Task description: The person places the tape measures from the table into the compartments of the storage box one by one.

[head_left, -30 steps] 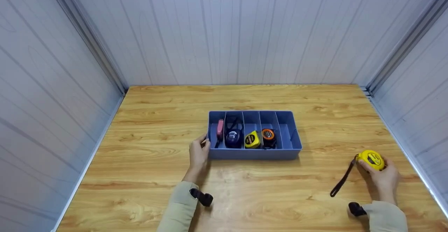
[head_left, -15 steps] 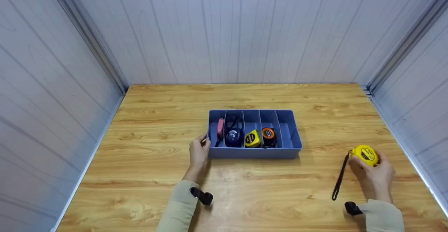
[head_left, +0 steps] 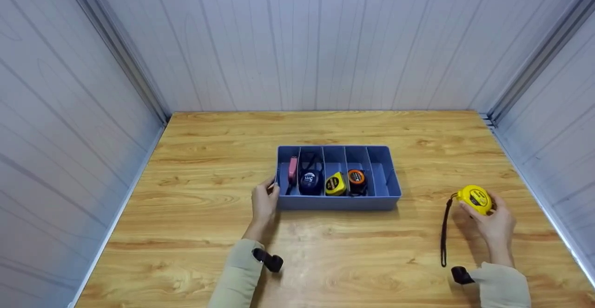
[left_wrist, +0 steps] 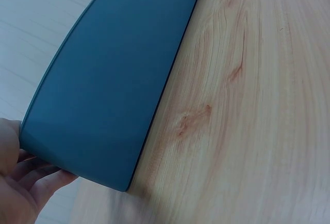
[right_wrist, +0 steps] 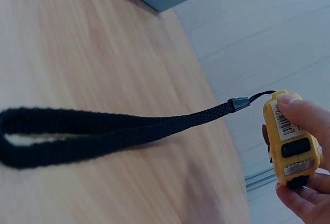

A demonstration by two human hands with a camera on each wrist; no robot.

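My right hand (head_left: 497, 222) grips a round yellow tape measure (head_left: 477, 199) above the table, right of the box. Its black wrist strap (right_wrist: 118, 134) dangles from one end; in the right wrist view the thumb lies on the case's barcode label. At the left end of a blue-grey divided box (head_left: 337, 203), my left hand (head_left: 265, 202) holds the wall, thumb at the rim and fingers against the outside. Inside the box, from left, sit a pink tape measure (head_left: 292, 168), a dark blue one (head_left: 310, 182), a yellow one (head_left: 335, 184) and an orange-and-black one (head_left: 357, 181), each in its own compartment.
The box's rightmost compartment (head_left: 383, 178) holds nothing. A wood-grain table (head_left: 353, 252) carries the box, and pale panel walls (head_left: 297, 43) close it in at the back and both sides.
My right hand has moved left and slightly away from me with the yellow tape measure, its strap swinging to hang straighter. The left hand and the box have stayed in place.
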